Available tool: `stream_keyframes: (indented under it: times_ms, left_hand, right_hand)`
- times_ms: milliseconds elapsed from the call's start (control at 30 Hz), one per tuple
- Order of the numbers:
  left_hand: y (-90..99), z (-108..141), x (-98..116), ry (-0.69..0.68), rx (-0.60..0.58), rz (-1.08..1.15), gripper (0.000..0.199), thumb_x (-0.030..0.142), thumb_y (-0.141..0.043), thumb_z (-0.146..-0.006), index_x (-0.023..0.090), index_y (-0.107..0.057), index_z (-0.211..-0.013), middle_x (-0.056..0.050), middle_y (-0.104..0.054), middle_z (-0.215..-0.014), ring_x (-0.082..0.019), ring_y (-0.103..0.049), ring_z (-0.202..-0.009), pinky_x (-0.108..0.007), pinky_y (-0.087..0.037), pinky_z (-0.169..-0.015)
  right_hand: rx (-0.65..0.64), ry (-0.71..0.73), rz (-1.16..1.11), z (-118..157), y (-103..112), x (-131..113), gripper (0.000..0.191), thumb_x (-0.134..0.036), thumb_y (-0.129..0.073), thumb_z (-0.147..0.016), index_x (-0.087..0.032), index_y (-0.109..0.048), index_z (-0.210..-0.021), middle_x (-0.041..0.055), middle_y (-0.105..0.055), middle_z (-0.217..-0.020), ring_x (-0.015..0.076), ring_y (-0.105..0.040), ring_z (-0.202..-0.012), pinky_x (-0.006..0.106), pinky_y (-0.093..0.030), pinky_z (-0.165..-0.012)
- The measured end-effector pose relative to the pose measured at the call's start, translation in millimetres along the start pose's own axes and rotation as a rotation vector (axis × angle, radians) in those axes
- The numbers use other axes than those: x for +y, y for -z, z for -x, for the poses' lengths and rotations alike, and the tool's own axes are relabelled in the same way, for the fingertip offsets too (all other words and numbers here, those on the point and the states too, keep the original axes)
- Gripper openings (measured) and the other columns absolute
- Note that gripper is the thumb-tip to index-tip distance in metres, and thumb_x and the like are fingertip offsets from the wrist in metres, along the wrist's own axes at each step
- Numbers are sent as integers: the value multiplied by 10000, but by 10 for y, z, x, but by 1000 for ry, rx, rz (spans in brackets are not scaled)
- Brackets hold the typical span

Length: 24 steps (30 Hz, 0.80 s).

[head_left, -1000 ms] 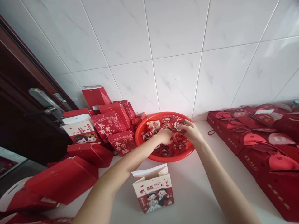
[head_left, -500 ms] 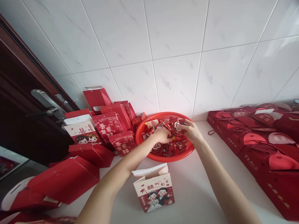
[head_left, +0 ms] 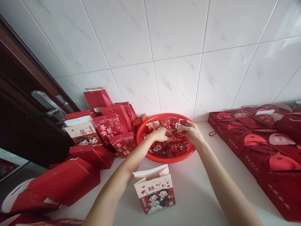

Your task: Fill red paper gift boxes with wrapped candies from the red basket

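A red plastic basket (head_left: 169, 160) holds many small wrapped candies (head_left: 178, 148), mostly in red wrappers. Both my hands reach into it. My left hand (head_left: 161, 134) is over the middle of the pile, its fingers curled together around a red wrapper at the fingertips. At the basket's right side, my right hand (head_left: 194, 133) pinches a red wrapped candy (head_left: 179, 126) with a pale label between thumb and fingers. In front of the basket, between my forearms, a paper gift box (head_left: 157, 196) stands upright with its top open, a cartoon couple printed on its front.
Several open red gift boxes (head_left: 123, 145) stand on the left of the white counter (head_left: 195, 191). Rows of red boxes with rounded flaps (head_left: 249, 153) line the right. A tiled wall (head_left: 176, 81) rises behind. A dark door with a metal handle (head_left: 48, 102) is at far left.
My left hand has shifted slightly left and up within the basket, uncovering candies below it. My right hand stays almost in place, and the gift box has not moved.
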State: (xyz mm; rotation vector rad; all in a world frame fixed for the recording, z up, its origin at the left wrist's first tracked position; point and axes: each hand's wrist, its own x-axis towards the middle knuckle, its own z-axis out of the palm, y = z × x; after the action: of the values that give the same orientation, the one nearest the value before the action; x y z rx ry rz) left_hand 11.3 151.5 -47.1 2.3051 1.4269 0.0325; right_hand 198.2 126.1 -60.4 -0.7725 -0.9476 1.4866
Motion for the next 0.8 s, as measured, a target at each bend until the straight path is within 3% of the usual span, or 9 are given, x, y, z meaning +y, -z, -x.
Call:
stream_keyframes:
  times_ms: [167, 333, 467, 633, 800]
  left_hand:
    - [53, 128, -59, -58, 169, 124, 127, 258, -700, -813, 151, -714, -881, -40, -757, -932, -206, -674, -915, -277, -491, -826]
    - [-12, 291, -209, -121, 269, 318, 137, 275, -716, -801, 153, -656, -781, -18, -713, -812, -190, -658, -828, -297, -493, -816]
    - [-82, 439, -303, -82, 324, 500, 239, 379, -709, -813, 151, -636, -812, -30, -700, -853, -192, -659, -849, -306, -506, -822]
    - [-133, 561, -313, -45, 325, 723, 399, 527, -736, -776, 158, -646, -896, -63, -723, -943, -224, -678, -932, -336, -532, -856]
    - [-143, 558, -277, -48, 293, 679, 333, 424, -749, -757, 139, -670, -911, -73, -732, -967, -227, -685, -923, -338, -532, -852]
  right_hand:
    - [-5, -8, -4, 0, 0, -6, 314, -221, -887, -466, -210, -721, -733, 1, -702, -751, 168, -627, -704, 332, -521, -704]
    - [-32, -34, -8, 8, -11, -14, 337, -232, -911, -448, -211, -711, -718, -7, -703, -735, 164, -640, -713, 324, -529, -717]
    - [-84, -68, 24, 30, -25, -22, 379, -239, -916, -462, -214, -729, -791, -3, -717, -749, 169, -647, -698, 337, -535, -728]
    - [-108, -87, 27, 49, -37, -31, 404, -233, -923, -457, -201, -749, -820, 10, -735, -774, 178, -662, -711, 340, -548, -724]
    - [-124, -120, 34, 67, -56, -52, 440, -237, -951, -435, -205, -755, -828, 8, -741, -775, 181, -671, -694, 339, -565, -696]
